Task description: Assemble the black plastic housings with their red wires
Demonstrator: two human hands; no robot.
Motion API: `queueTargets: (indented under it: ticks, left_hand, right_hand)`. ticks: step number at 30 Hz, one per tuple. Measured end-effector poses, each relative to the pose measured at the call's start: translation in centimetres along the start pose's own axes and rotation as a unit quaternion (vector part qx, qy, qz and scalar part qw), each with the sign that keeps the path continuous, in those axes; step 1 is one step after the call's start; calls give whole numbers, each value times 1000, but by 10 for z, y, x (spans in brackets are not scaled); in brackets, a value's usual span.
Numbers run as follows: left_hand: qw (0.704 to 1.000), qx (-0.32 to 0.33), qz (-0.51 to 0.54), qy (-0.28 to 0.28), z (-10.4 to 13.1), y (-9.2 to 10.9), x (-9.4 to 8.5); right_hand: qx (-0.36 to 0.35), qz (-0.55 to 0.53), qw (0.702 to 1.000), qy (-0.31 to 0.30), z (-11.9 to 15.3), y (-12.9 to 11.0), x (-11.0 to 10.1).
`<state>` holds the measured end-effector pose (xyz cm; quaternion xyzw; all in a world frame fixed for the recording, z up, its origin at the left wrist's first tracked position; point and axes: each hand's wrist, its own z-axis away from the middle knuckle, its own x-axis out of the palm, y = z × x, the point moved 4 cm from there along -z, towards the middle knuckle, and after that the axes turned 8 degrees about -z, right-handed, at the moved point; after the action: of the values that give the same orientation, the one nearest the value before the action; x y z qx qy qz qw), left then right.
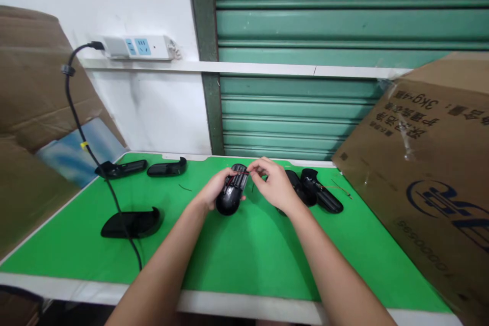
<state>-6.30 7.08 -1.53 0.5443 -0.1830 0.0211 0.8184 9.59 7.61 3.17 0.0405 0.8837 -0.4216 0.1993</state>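
A black plastic housing (228, 200), glossy and rounded at its near end, is held over the green tabletop (237, 260). My left hand (214, 189) grips it from the left side, with the thumb near the top and fingertips showing at the right edge. Thin dark red wires (242, 173) run across the open upper part of the housing. At its upper right, my right hand (272, 183) is closed in a pinch on the wire ends. Exactly how many wires lie between those fingertips is too small to make out.
Black plastic shells (167, 167) lie at the left, and more black parts (323, 193) lie to the right with loose thin wires (343, 190). A black cable (110, 188) hangs over the left side from a power strip (151, 47). Cardboard boxes (428, 178) flank the table.
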Motion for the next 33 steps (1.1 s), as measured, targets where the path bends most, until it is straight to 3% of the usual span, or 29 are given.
queueTargets:
  ticks: [9, 18, 23, 28, 33]
  left_hand:
    - [995, 67, -62, 29, 4, 6, 8]
    - [980, 107, -165, 32, -1, 4, 5]
    - [973, 134, -186, 37, -3, 6, 3]
    - [966, 156, -204, 34, 0, 9, 5]
    - [942, 168, -289, 6, 0, 5, 7]
  right_hand:
    - [34, 6, 999, 4, 1, 2, 2]
    - [-13, 105, 994, -22, 4, 3, 7]
    - [3, 137, 990, -30, 6, 5, 11]
    - [17, 107, 994, -8, 4, 4, 7]
    - [22, 66, 997, -13, 2, 4, 3]
